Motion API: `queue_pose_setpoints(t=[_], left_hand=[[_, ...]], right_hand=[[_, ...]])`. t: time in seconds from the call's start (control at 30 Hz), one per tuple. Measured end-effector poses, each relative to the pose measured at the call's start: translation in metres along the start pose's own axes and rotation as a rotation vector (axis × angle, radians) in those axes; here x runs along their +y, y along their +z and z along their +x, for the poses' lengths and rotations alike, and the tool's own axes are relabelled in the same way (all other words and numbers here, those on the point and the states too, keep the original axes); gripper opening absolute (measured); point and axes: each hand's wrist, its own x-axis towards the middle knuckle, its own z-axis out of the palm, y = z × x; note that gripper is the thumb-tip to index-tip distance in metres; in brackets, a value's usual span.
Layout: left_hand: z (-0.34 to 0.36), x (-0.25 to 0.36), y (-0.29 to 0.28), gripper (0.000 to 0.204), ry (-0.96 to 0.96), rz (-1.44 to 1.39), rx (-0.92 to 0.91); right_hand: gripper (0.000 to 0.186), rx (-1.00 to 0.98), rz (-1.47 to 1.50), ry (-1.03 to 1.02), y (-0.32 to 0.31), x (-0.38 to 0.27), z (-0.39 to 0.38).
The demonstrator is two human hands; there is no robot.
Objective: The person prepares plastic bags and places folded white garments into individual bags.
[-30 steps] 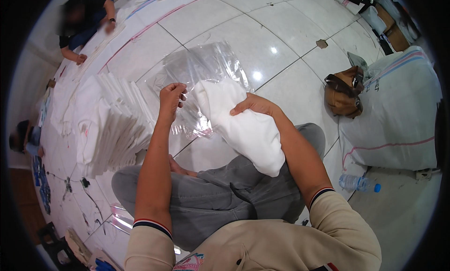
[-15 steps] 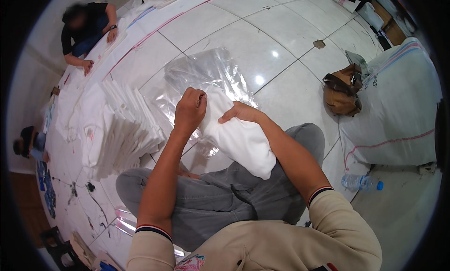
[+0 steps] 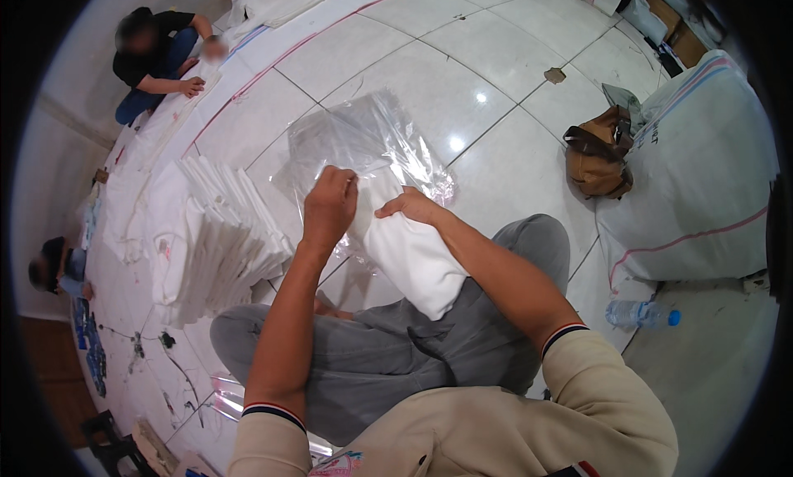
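Observation:
A folded white cloth garment (image 3: 413, 258) hangs between my hands above my crossed legs, its lower end against my trousers. My left hand (image 3: 332, 204) is closed at its upper left edge, fingers curled in. My right hand (image 3: 413, 208) grips the upper right side, thumb on top and the other fingers behind the cloth. Beyond and partly under the garment lie clear plastic bags (image 3: 351, 134) on the floor. To the left of my left hand stands a tall stack of folded white garments (image 3: 219, 246).
At right a large white woven sack (image 3: 694, 180) stands beside a brown bag (image 3: 599, 159) and a water bottle (image 3: 640, 313). Two other people, one in a black shirt (image 3: 157, 52), sit at the left. White cloth (image 3: 124, 204) lies along the floor there.
The garment and both hands have shifted slightly left and a little downward. The person in black has raised a hand and straightened up. The plastic bags stay on the floor.

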Motion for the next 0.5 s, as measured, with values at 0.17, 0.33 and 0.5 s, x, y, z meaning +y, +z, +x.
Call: queue_pose_setpoints(t=[0.17,0.33,0.5], left_hand=[[-0.02,0.007,0.007,0.022,0.203,0.134,-0.192],[-0.04,-0.04,0.005,0.054,-0.709,-0.067,0.006],[-0.062,-0.05,0.028,0.043,-1.338,-0.83,-0.281]], right_hand=[[0.058,-0.043,0.055,-0.038,0.002,0.009,0.011],[0.054,-0.174,0.475,0.113,-0.004,0.0,0.001],[0.056,-0.332,0.608,0.224,-0.01,-0.003,-0.019]])
